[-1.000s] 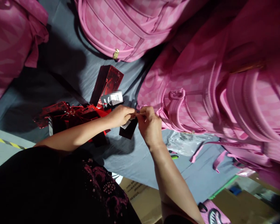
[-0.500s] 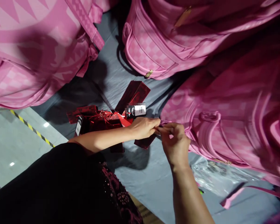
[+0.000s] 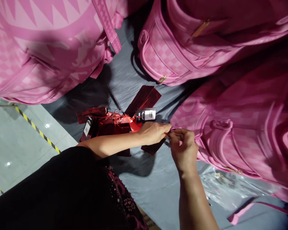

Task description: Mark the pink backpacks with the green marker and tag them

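My left hand (image 3: 153, 132) and my right hand (image 3: 184, 150) meet fingertip to fingertip at the left edge of a pink checkered backpack (image 3: 240, 127). Both hands are pinched shut on something small there, too small to name. A dark red hang tag (image 3: 153, 148) hangs just under my left hand; I cannot tell whether the fingers grip it. Behind my left forearm lies a heap of red tags (image 3: 105, 123), one with a white label (image 3: 147, 115).
Two more pink backpacks lie on the grey cloth (image 3: 148, 185): one at top left (image 3: 45, 48), one at top middle (image 3: 182, 44). A crumpled clear plastic bag (image 3: 228, 185) sits at lower right. Grey floor with yellow-black tape (image 3: 36, 127) shows at left.
The view has swung left and down, so the bags and tags sit further right and lower in frame. My hands stay pinched together at the backpack's edge.
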`<state>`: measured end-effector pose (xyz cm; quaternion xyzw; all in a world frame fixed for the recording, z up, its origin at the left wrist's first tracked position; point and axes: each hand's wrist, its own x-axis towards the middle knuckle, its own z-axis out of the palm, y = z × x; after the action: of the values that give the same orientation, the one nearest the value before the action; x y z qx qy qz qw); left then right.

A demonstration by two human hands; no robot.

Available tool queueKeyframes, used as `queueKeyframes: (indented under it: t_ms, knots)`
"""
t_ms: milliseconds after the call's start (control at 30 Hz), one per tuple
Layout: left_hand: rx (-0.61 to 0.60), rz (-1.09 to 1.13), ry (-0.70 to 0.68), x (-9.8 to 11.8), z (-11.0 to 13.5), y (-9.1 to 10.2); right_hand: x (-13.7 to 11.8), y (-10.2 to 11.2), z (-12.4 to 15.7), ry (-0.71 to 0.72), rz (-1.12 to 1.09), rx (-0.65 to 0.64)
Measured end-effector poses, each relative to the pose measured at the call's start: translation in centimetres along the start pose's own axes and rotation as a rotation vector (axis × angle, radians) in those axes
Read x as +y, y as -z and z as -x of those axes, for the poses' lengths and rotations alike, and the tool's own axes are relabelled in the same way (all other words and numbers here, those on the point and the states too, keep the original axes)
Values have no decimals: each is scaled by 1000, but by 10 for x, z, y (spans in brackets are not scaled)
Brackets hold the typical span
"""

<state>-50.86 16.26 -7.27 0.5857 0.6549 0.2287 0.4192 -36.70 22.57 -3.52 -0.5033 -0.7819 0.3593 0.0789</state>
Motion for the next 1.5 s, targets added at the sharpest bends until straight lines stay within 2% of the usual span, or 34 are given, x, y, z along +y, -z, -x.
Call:
queueKeyframes:
  t_ms: [133,267,367,533,667,867,1067,1333,1500]
  knots:
    - [-11,18,-15,-1,1,-1,1,0,2,-14,-2,18]
    - [31,74,6,0,1,-2,7,-2,4,8,-65,37]
    - [7,137,29,3,2,-2,14,-3,4,31,-121,29]
    - [71,92,57,9,4,-3,21,-2,2,69,-181,3]
    - [74,70,53,12,8,-6,24,-2,0,84,-208,-10]
    - [154,-1,69,14,12,-12,25,-4,0,91,-179,35]
    - [43,-1,34,8,9,-6,19,-3,2,42,-197,51]
    - [94,-20,26,11,9,-1,14,-10,-1,-83,-246,80]
    - [-11,-10,-40,-3,5,2,18,-11,0,-150,-210,64]
